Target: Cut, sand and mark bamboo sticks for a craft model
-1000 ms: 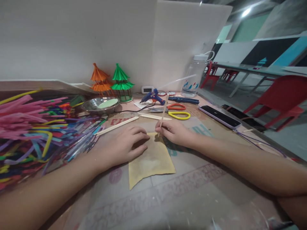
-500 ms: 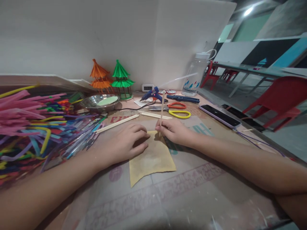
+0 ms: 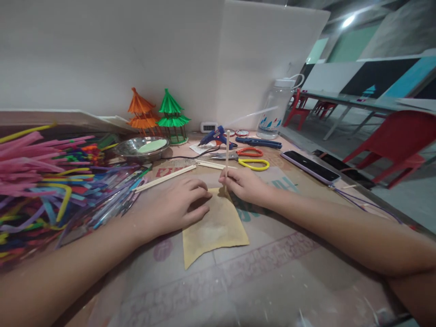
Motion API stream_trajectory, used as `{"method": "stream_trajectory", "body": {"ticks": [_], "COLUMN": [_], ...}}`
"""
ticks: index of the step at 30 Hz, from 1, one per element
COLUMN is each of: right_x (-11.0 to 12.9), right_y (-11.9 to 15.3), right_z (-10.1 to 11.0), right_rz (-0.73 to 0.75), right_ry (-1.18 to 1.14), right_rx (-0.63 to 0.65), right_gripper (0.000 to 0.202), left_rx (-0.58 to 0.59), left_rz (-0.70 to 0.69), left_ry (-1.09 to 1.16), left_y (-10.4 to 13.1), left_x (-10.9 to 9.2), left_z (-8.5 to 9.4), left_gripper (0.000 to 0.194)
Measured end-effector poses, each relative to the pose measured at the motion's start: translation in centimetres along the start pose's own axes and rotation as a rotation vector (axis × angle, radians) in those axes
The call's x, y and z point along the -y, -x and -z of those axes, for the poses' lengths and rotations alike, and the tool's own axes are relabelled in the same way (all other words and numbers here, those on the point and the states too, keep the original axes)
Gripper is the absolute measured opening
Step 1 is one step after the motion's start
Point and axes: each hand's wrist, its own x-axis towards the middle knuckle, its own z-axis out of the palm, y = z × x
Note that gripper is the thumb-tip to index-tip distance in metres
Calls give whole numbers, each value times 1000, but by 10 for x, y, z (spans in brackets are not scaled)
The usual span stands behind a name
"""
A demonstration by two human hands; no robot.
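A yellow sheet [image 3: 214, 236] that looks like sandpaper, with a pale worn patch in its middle, lies on the table in front of me. My left hand [image 3: 184, 202] rests with spread fingers over its upper left edge. At the upper right corner, my right hand [image 3: 241, 184] pinches a thin wooden stick [image 3: 227, 150] that stands upright. The stick's lower end appears to touch the sheet. More pale sticks lie beyond my hands, one bundle [image 3: 166, 177] to the left and another [image 3: 213, 165] near the scissors [image 3: 254, 164] with yellow and red handles.
Pipe cleaners [image 3: 37, 181] heap up at left. Behind stand a metal bowl [image 3: 131, 150], orange [image 3: 141, 109] and green [image 3: 172, 113] pagoda models, a blue glue gun [image 3: 214, 135], blue pliers [image 3: 259, 142] and a water bottle [image 3: 272, 109]. A phone [image 3: 309, 167] lies at right.
The stick in my right hand has tilted slightly and now stands closer to vertical. My left hand stays in place on the sheet. The whole view has shifted a little.
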Motion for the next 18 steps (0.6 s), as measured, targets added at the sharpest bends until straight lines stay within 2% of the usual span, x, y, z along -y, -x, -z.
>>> {"method": "stream_trajectory", "body": {"ticks": [4,8,12,18], "right_x": [-1,-3,-3,-2], "right_y": [-1,-1,-1,0], "right_z": [-1,-1,-1,0], "right_rz": [27,-11,42,24], "right_ry": [-41,-37,-48,-15], "right_rx": [18,-19,25,20], "right_gripper": [18,20,19,19], "left_rx": [-8,-6,-11,11], "left_rz": [-3,9,6,13], "left_ry": [28,27,28,3], "left_y": [0,-1,-1,-1], "left_x": [-2,-4,-4,-2], "left_z": [1,2,2,1], "left_gripper": [25,26,25,27]}}
